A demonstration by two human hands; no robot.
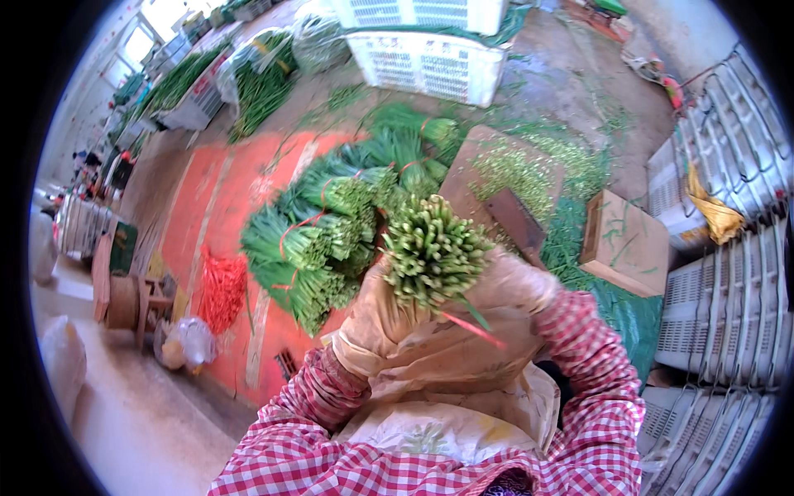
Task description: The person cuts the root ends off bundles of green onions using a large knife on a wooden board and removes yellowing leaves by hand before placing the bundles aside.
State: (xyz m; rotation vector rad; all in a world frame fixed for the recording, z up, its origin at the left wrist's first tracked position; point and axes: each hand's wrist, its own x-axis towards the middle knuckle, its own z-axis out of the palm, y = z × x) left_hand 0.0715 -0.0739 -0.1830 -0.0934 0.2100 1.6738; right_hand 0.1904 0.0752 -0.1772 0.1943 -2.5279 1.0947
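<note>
I hold a thick bundle of long green stalks (434,252) upright in front of me, its pale cut ends facing up. My left hand (370,318), in a tan glove, is closed round its left side. On the other side my right hand (514,285), gloved too, grips the bundle; its fingers are partly hidden. A red tie (473,329) sticks out below the cut ends. Just beyond my right hand, a broad dark blade (517,221) rests at the edge of a wooden board (465,169) strewn with short green cuttings.
Several tied green bundles (310,244) are piled on red sheeting (194,194) to the left, near loose red ties (222,289). White crates (426,66) stand ahead. A wooden box (626,244) sits at right, before stacked crates (719,310). A small wooden stool (124,298) is far left.
</note>
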